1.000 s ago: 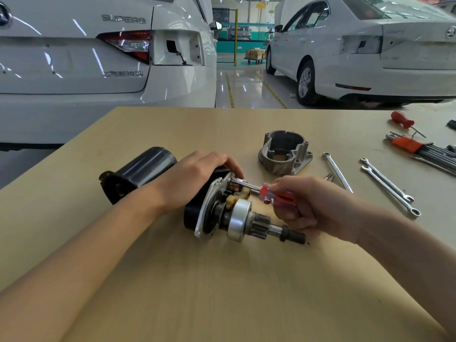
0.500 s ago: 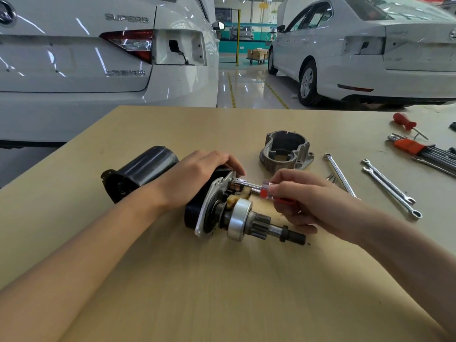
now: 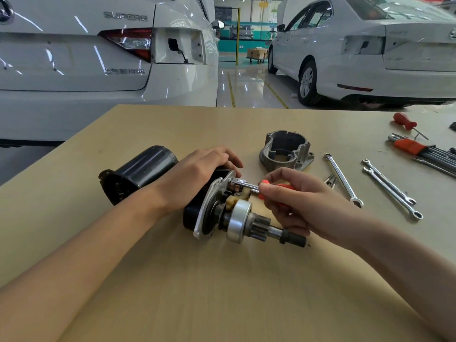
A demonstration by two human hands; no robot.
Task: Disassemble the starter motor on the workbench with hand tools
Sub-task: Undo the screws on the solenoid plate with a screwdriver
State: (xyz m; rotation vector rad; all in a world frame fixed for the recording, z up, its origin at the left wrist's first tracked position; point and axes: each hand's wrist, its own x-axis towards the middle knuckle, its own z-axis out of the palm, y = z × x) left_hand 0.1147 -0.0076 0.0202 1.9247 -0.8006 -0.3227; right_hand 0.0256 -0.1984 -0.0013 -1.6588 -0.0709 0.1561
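Starter motor [image 3: 222, 213] lying on its side near the middle of the workbench [image 3: 222, 292], pinion gear and shaft end pointing right and toward the camera, silver mounting plate facing right. Left hand [image 3: 197, 176] resting over the motor's black body, fingers curling down across the top edge of the plate, gripping it. Right hand [image 3: 296, 203] pinching a red-handled screwdriver [image 3: 249, 185] between thumb and curled fingers; most of the handle hiding inside the hand, the metal shank reaching left into the exposed end of the motor just above the pinion. Exact spot where the tip is sitting cannot be made out. Black cylindrical housing [image 3: 138, 174] lying on its side just left of the left wrist, open end facing left and toward the camera. Grey cast nose housing [image 3: 286, 154] sitting apart, behind the right hand, open side up. Three combination wrenches [image 3: 343, 180] lying to the right, well apart from the motor. A second red screwdriver [image 3: 404, 123] and a hex key set in an orange holder [image 3: 409, 146] lying at the far right edge. Two white cars [image 3: 74, 58] standing beyond the bench on a glossy floor.
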